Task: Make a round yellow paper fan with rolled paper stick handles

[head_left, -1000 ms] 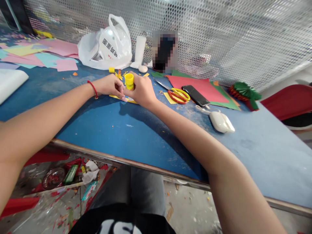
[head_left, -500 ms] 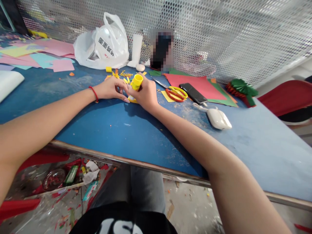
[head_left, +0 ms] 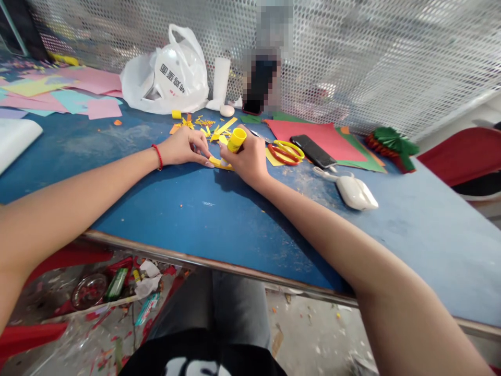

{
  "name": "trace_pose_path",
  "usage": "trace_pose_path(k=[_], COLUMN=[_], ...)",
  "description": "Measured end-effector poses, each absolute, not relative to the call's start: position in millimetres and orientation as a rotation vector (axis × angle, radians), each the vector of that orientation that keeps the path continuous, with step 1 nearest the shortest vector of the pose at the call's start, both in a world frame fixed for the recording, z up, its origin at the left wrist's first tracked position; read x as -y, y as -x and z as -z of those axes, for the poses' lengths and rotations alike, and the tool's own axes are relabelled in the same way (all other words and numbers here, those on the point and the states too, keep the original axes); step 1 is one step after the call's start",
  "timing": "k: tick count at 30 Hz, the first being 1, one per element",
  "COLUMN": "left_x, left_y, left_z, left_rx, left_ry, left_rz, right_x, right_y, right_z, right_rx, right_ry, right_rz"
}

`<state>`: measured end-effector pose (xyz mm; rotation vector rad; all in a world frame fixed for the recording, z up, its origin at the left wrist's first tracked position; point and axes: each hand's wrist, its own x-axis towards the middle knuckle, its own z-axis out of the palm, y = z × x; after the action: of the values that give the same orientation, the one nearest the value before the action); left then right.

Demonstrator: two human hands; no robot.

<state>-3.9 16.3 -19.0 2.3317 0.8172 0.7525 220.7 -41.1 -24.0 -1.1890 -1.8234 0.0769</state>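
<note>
I am gripping the glue (head_left: 237, 140) in my right hand (head_left: 252, 156), fingers closed around it, to the left of the scissors (head_left: 279, 148). It is leaning, with its lower end pointing down at the yellow strip (head_left: 214, 161); my fingers are partly hiding where the two meet. The strip is lying on the blue table (head_left: 195, 219), left of the scissors and slightly nearer me. My left hand (head_left: 187, 146), farther left of the scissors, is touching the strip's left end, thumb and fingertips narrowly spaced; whether they are pinching it or only pressing it down, I cannot tell. A red bracelet (head_left: 157, 156) is circling that wrist.

Yellow scraps (head_left: 217, 133) are lying to the left of the scissors and a little beyond, and a yellow square (head_left: 273, 159) is lying partly under the scissors. A black phone (head_left: 313, 150) is resting just right of the scissors, on the red paper (head_left: 336, 141). A white case (head_left: 357, 191) is sitting right of the scissors, nearer me. The white bag (head_left: 168, 78) is standing beyond the scissors, well to their left.
</note>
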Motion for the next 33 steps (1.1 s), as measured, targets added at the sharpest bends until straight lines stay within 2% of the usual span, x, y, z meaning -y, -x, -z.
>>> trace_pose_path(k=[17, 25, 33], left_x=[-15.1, -16.9, -15.7], left_y=[2.7, 3.7, 3.9], left_z=[17.2, 18.5, 16.4], left_rx=[-0.732, -0.736, -0.732], left_ry=[-2.305, -2.319, -2.328], left_rz=[-0.811, -0.802, -0.779], right_x=[39.7, 34.8, 33.4], right_y=[-254.5, -248.0, -246.7], right_z=[20.7, 22.5, 25.7], right_rx=[1.732, 1.718, 1.792], right_ry=[1.215, 1.122, 1.219], right_rz=[0.062, -0.115, -0.062])
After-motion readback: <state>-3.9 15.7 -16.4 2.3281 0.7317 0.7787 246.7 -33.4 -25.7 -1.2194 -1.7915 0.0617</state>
